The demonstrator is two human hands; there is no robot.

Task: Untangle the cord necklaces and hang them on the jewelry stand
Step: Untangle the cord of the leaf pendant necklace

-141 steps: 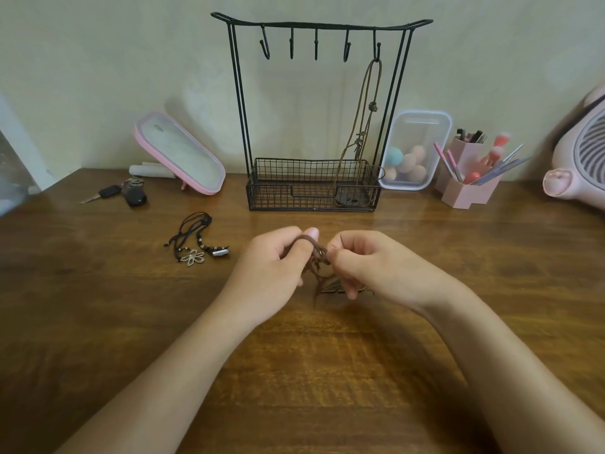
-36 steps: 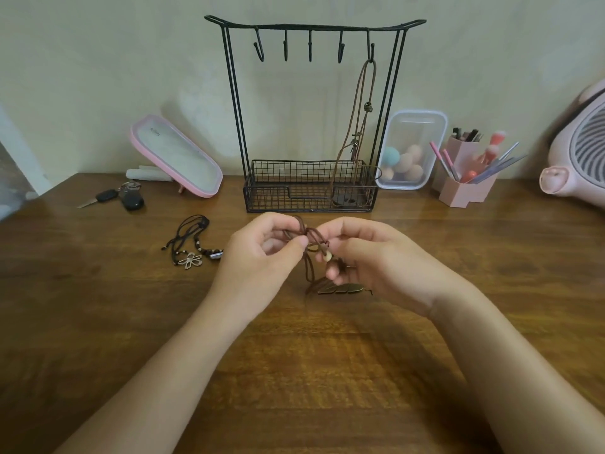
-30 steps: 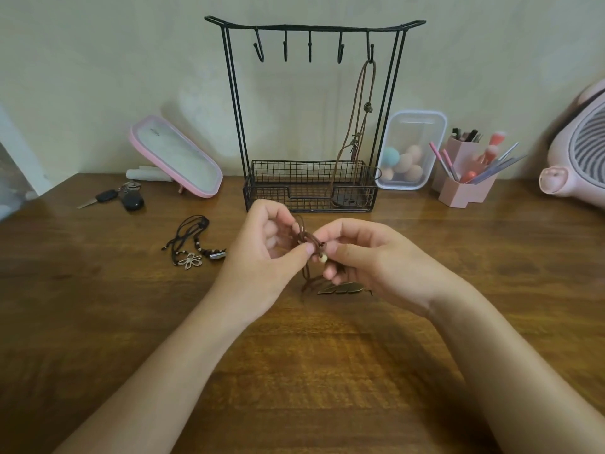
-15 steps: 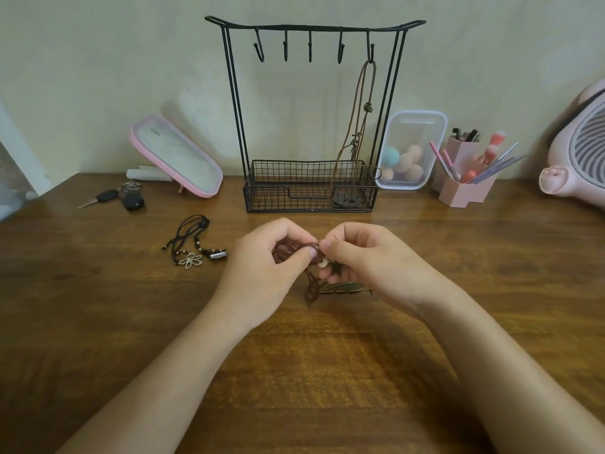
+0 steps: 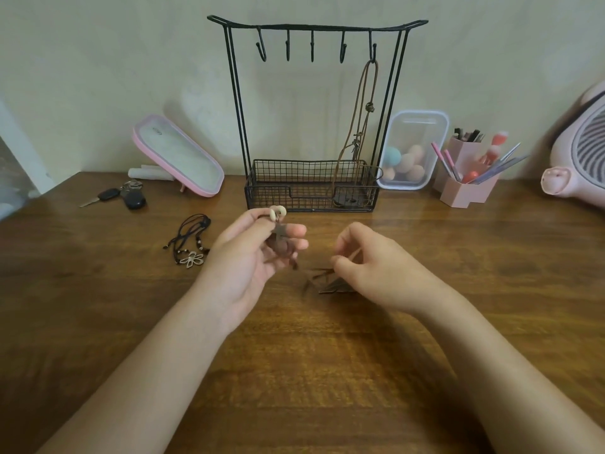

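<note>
The left hand (image 5: 252, 260) had its fingers (image 5: 296, 231) curled loosely around a brown cord necklace (image 5: 280, 247), whose pale ring bead (image 5: 278, 213) stood just above the fingertips and whose small dark pendant lay against them. Just beside it, the right hand (image 5: 376, 267) pinched thumb and forefinger together on the blurred strands of a second brown cord (image 5: 322, 280), which trailed down to the surface (image 5: 311, 371) below that hand.

The jewelry stand (image 5: 314, 126) stood straight beyond both hands, its hooks running crosswise. One tan necklace (image 5: 363, 126) hung on the rightmost hook, so the four free hooks (image 5: 311, 47) lay up and slightly beyond the left hand, which seemed the nearer one.

Left of the left hand lay a black beaded necklace (image 5: 190, 244) with a flower pendant. Farther out were keys (image 5: 121, 196), a pink mirror (image 5: 178, 157), a sponge box (image 5: 411, 150), a brush holder (image 5: 468, 178) and a pink fan (image 5: 579, 152) against a pale wall.
</note>
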